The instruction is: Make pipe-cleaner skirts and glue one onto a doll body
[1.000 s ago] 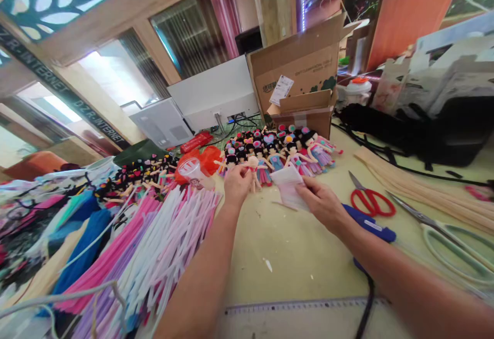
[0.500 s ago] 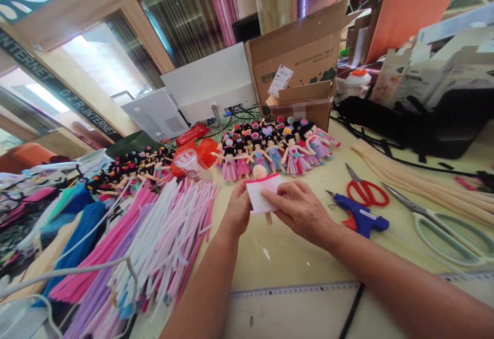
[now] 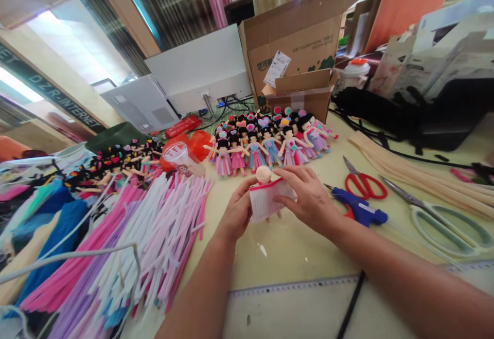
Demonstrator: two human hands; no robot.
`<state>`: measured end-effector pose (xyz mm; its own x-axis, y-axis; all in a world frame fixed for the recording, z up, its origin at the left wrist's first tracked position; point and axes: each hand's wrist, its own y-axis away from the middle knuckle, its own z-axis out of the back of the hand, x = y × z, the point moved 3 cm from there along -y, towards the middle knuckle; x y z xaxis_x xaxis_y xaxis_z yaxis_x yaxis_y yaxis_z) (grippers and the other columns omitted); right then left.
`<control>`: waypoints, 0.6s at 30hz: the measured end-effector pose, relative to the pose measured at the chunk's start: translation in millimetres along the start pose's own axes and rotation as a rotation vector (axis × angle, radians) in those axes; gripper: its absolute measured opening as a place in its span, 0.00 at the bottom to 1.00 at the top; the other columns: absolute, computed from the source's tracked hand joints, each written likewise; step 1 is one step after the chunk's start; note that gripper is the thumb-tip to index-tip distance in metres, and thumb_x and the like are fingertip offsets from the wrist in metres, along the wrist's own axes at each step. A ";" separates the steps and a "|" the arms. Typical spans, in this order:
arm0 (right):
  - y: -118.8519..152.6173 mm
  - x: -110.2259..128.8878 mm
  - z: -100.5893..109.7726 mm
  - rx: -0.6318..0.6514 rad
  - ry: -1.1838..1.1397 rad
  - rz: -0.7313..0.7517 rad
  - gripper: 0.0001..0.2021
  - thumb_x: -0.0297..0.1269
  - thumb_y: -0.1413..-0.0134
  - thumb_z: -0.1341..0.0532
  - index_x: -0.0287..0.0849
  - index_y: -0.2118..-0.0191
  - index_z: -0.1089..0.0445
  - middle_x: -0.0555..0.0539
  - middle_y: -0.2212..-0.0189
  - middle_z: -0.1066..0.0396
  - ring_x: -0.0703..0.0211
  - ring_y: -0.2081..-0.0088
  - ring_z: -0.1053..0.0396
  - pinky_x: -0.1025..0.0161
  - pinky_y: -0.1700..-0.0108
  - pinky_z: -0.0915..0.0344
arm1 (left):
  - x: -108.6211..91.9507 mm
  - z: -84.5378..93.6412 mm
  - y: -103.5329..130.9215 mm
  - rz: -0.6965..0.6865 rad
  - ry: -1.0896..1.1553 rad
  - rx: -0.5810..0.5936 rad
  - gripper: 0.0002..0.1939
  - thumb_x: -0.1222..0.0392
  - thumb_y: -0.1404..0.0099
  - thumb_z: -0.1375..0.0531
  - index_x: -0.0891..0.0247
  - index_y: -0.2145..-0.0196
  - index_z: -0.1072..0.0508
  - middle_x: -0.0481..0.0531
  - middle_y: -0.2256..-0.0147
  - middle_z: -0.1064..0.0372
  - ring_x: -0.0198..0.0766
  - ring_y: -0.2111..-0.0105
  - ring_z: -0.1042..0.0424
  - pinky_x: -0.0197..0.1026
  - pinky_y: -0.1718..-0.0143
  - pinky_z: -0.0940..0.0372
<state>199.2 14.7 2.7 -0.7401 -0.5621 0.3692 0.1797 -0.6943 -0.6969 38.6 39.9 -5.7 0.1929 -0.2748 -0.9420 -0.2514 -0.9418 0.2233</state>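
Note:
A small doll with a bare cream head (image 3: 263, 175) is between my hands, above the table. Around its body lies a white pleated doll skirt (image 3: 266, 200) with a pink top edge. My left hand (image 3: 238, 206) is closed on the left side of the doll and skirt. At the skirt's right end, my right hand (image 3: 304, 192) pinches the fabric between thumb and fingers. The doll's legs show only slightly beneath the hem. Finished dolls (image 3: 254, 148) with black hair and colourful skirts stand in rows just behind.
Right of my hands lie a blue glue gun (image 3: 360, 208), red-handled scissors (image 3: 365, 184) and larger pale-green scissors (image 3: 443, 223). Pink and white pipe cleaners (image 3: 165, 231) are heaped on the left. A cardboard box (image 3: 293, 46) stands behind the dolls. A ruler strip (image 3: 293, 286) runs along the front.
My right hand has moved from the front of the skirt to its right end and upper edge. The skirt now curves around the doll, and more of the head shows. The camera view has shifted slightly.

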 end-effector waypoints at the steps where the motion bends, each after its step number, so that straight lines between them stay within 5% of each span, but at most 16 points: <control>1: -0.7 -1.1 0.4 0.014 -0.015 0.009 0.15 0.34 0.42 0.42 0.43 0.49 0.33 0.40 0.55 0.32 0.47 0.54 0.37 0.48 0.51 0.38 | 0.2 0.1 -0.1 -0.003 -0.002 -0.007 0.24 0.54 0.51 0.34 0.62 0.55 0.28 0.47 0.74 0.28 0.32 0.80 0.33 0.34 0.79 0.41; 5: -2.5 -2.2 3.9 0.030 -0.077 0.004 0.10 0.34 0.38 0.47 0.43 0.59 0.28 0.43 0.65 0.31 0.53 0.62 0.35 0.55 0.58 0.35 | 3.6 2.7 -3.2 -0.026 -0.024 -0.029 0.24 0.54 0.51 0.34 0.63 0.56 0.28 0.47 0.74 0.28 0.30 0.82 0.35 0.32 0.80 0.42; 18: -1.9 -2.5 5.7 0.119 -0.169 -0.117 0.08 0.33 0.39 0.46 0.44 0.62 0.29 0.46 0.67 0.32 0.58 0.64 0.33 0.63 0.63 0.36 | 8.6 3.3 -4.0 0.019 -0.040 0.012 0.23 0.54 0.53 0.31 0.64 0.59 0.25 0.49 0.73 0.27 0.31 0.81 0.33 0.33 0.79 0.40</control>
<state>204.4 14.9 6.6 -0.6431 -0.5354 0.5475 0.1819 -0.8013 -0.5699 38.1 42.0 -15.5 0.1503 -0.2848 -0.9467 -0.2664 -0.9338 0.2386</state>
